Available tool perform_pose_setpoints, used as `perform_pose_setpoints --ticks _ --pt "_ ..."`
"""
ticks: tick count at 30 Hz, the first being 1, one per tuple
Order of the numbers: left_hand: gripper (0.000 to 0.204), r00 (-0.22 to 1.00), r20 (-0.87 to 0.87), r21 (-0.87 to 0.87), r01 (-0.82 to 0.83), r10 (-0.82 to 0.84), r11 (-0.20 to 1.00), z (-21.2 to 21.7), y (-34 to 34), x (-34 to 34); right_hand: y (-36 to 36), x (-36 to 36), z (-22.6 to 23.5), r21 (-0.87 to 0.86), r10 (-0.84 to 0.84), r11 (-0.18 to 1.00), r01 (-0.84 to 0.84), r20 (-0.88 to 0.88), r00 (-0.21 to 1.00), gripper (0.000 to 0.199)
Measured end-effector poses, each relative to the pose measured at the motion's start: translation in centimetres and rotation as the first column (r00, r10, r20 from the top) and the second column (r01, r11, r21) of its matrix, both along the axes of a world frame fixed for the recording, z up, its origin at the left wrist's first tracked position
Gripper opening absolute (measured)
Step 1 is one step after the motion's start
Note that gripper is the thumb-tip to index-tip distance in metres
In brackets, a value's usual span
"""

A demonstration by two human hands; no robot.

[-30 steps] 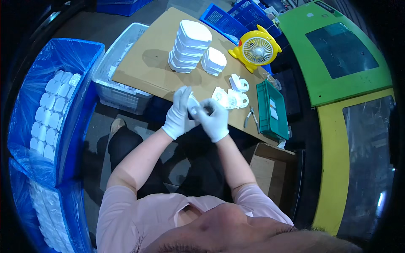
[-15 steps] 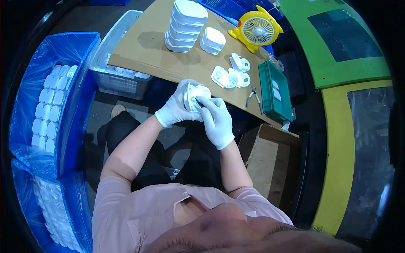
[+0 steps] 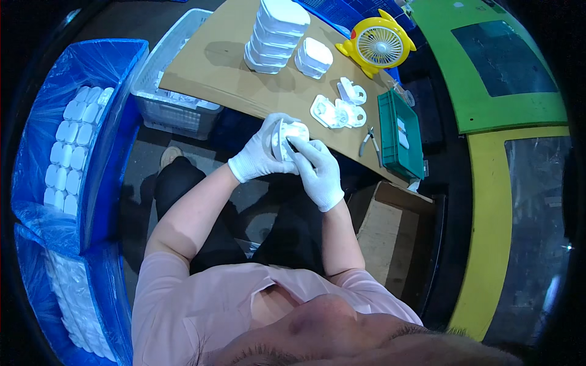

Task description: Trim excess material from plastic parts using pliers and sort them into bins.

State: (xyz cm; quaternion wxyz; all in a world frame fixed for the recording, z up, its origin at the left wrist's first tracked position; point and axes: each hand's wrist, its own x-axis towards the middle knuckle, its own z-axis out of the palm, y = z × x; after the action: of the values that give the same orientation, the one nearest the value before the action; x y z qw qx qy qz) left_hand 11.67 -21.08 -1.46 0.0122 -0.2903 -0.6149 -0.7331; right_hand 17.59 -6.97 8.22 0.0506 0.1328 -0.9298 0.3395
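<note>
- Curled around a white, rounded, hollow plastic part, the white-gloved left hand grips it from the left, just off the table's near edge.
- Fingertips of the white-gloved right hand meet the part's near right side; whether they pinch anything cannot be told.
- Beyond the grip, on the brown flat-topped table, stand a tall stack of white rounded-square plastic cases and a shorter white stack.
- Right of the grip lie white plastic pieces with round holes, open pliers and a green rectangular plastic tray.
</note>
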Motion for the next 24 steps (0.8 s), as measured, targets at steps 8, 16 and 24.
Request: perform_pose_setpoints --ticks 8,16,24 --pt "0.094 0.999 -0.036 0.003 -0.022 0.023 1.000 0.4 0.2 -0.1 0.8 -0.3 -1.3 -0.352 0.032 0.935 0.043 0.205 0.978 0.035" --pt "0.093 0.992 0.079 0.174 0.084 -0.099 0.981 -0.2 0.4 -0.1 0.3 -0.1 -1.1 -0.445 -0.001 0.874 0.195 0.401 0.916 0.038" --pt "0.093 0.998 0.046 0.092 0.031 -0.035 0.995 -0.3 0.4 -0.1 0.6 0.2 -2.1 -0.452 -0.041 0.869 0.202 0.341 0.939 0.037"
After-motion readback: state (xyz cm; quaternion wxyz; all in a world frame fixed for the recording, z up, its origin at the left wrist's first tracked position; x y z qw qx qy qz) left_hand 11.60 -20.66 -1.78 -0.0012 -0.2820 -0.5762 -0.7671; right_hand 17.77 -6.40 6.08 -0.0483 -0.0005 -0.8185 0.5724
